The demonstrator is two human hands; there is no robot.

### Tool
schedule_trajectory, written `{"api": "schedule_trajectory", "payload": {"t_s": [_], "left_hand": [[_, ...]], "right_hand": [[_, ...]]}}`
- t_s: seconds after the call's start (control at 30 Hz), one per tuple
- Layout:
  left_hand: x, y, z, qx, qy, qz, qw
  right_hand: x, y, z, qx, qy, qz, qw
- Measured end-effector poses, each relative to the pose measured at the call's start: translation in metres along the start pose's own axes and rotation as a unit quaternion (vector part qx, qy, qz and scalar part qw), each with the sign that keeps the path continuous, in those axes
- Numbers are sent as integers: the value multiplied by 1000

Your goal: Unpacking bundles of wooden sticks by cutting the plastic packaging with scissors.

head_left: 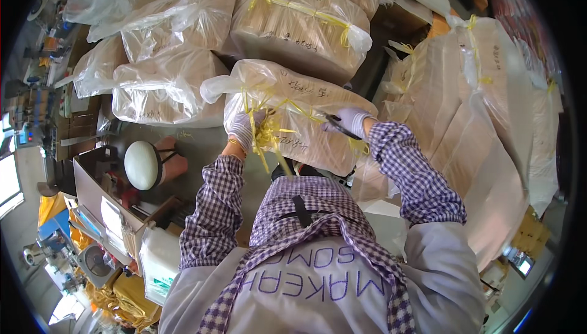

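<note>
In front of me sits a plastic-wrapped bundle of brown cardboard (318, 141), tied with yellow plastic string (296, 106). My left hand (243, 127), in a striped white glove, closes on a loose tangle of the string (266, 135) at the bundle's left end. Strands hang from that hand down the near side. Gloved too, my right hand (353, 118) grips dark scissors (335, 118) over the bundle's right part, close to the string across its top. Whether the blades touch the string I cannot tell.
More wrapped bundles (299, 25) stand beyond and to the left (165, 89). Tall wrapped cardboard stacks (452, 89) rise at the right. A round white-topped stool (142, 166) and an open cardboard box (101, 193) stand at the left.
</note>
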State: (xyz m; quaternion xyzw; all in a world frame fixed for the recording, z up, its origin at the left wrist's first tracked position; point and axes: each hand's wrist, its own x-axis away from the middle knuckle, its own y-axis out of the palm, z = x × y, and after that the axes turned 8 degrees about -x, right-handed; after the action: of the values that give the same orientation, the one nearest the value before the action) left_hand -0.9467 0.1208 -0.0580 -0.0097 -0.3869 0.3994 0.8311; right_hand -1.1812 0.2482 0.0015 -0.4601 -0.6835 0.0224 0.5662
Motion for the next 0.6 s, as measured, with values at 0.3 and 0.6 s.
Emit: {"api": "schedule_trajectory", "payload": {"t_s": [0.3,0.6], "left_hand": [[52,10,107,-91,36,66,993],[11,-2,59,59,273,91,956]], "right_hand": [[13,3,19,-161,78,-116,977],[4,9,18,-83,28,-78,993]]}}
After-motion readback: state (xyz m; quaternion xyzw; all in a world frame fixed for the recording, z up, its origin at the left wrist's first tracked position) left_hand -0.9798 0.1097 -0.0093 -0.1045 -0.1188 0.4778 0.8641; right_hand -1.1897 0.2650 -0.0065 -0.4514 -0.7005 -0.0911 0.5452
